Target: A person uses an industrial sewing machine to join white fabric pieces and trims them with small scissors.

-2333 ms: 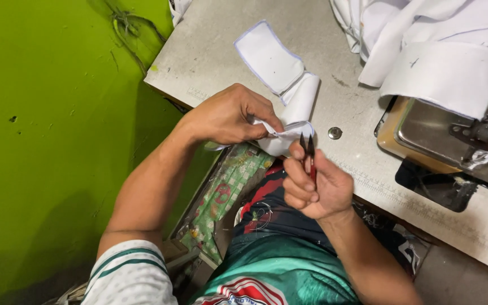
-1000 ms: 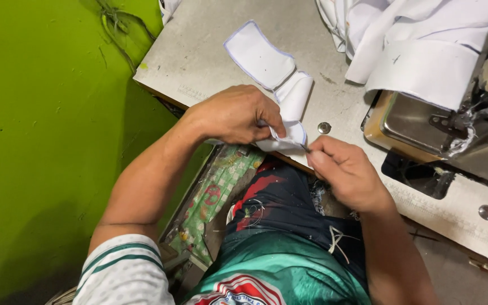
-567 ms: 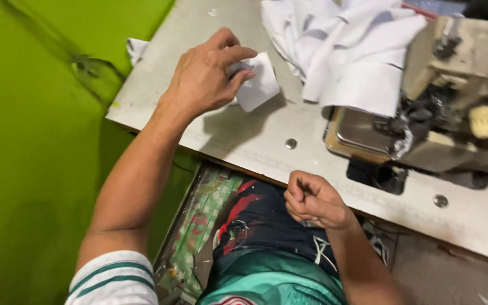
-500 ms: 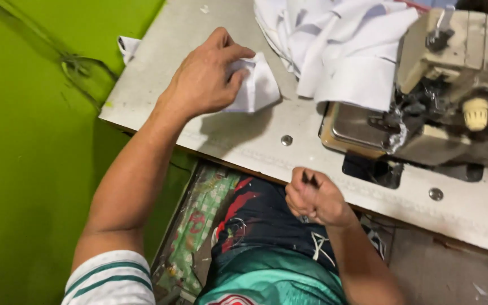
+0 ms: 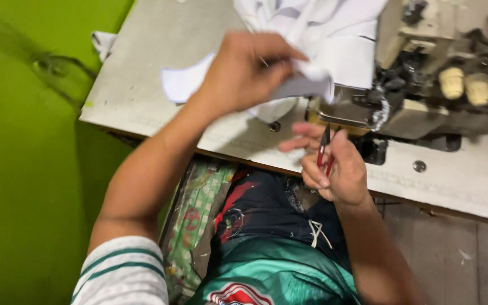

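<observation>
My left hand (image 5: 244, 73) grips a white fabric piece (image 5: 306, 85) and holds it up over the table, close to the sewing machine (image 5: 447, 79). My right hand (image 5: 334, 166) is at the table's front edge, closed around small red-handled thread snips (image 5: 325, 148) that point up toward the cloth. A flat white cut piece (image 5: 184, 82) lies on the table just left of my left hand. A pile of white fabric (image 5: 323, 22) sits behind, against the machine.
The grey worktable (image 5: 142, 90) runs from upper left to right, with a bolt head (image 5: 419, 166) near its front edge. A bright green wall (image 5: 24, 169) fills the left side. A small white scrap (image 5: 104, 42) hangs off the table's left edge.
My left hand has lifted a white piece off the table and carried it right toward the machine. My right hand has risen from my lap to the table edge with the snips.
</observation>
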